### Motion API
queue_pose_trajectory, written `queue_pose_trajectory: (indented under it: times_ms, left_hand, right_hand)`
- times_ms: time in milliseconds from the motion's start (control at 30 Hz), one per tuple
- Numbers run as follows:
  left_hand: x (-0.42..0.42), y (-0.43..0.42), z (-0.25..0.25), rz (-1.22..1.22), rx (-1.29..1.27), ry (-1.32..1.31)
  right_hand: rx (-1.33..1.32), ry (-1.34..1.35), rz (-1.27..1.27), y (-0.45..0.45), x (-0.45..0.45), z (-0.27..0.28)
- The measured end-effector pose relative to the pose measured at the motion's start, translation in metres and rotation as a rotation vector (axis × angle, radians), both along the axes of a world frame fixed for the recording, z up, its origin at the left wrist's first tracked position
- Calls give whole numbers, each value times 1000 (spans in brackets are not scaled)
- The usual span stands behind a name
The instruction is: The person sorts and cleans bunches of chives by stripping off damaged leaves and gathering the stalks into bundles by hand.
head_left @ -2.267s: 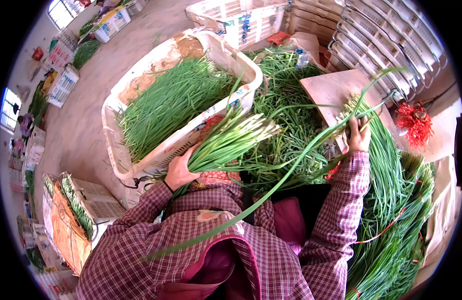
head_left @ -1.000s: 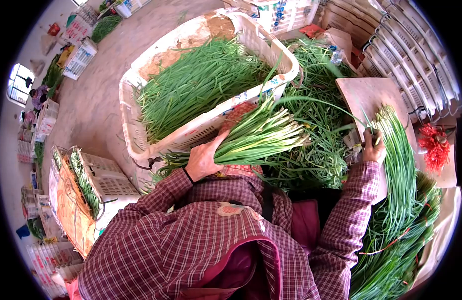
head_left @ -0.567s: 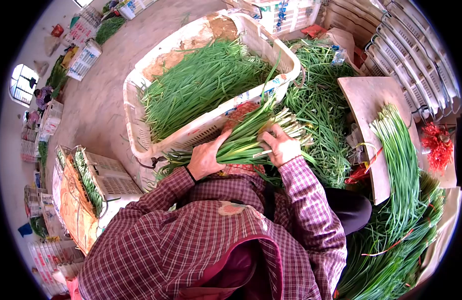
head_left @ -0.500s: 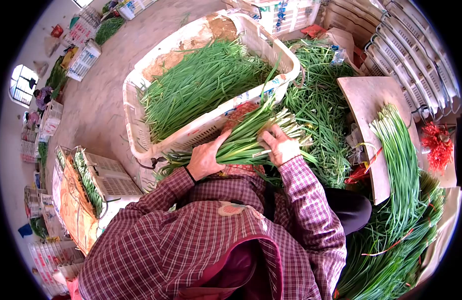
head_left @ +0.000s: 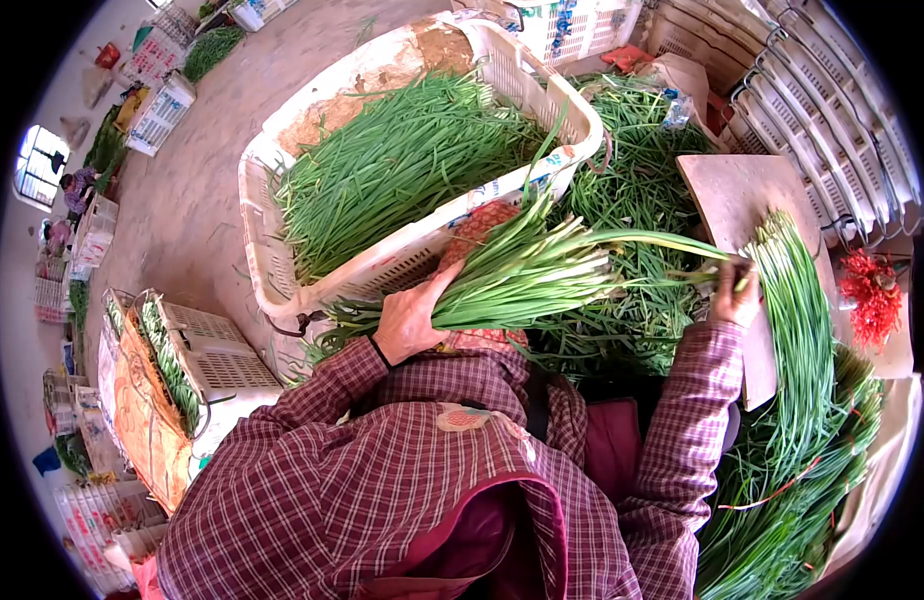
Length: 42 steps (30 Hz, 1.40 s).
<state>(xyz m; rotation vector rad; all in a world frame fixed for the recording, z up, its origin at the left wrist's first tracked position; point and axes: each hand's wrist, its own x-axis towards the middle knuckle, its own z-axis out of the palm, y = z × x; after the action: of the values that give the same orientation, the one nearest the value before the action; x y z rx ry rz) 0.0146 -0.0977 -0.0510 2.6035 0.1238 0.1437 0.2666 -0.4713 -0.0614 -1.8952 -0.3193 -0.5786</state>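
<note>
Seemingly so pale ends (head_left: 594, 268) face the right hand (head_left: 737, 295), which pinches long leaves (head_left: 672, 239), the left hand (head_left: 412, 322) clasps the green bundle (head_left: 502, 285) mid-length.

1 head-worn camera looks forward and down over the jacket (head_left: 342, 460) at the near crate (head_left: 382, 274), its round, wide view reaching the window (head_left: 39, 168).

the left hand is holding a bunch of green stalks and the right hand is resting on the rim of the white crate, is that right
One part is wrong: the head view shows the right hand away from the white crate, near the board, gripping long green strands. The left hand is indeed holding a bunch of green stalks.
</note>
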Motion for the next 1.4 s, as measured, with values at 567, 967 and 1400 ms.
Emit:
queue_pose_trajectory:
  times_ms: [567,967,1400]
  left_hand:
    - [-7,-15,-1,2,197,-79]
    - [-4,-10,-3,-43,159,-187]
    - [-6,0,-11,-47,50,-172]
  right_hand:
    - [-703,571,403,167,-92,2]
    - [-583,206,279,127,-68,12]
    - [-481,267,-392,-46,16,44]
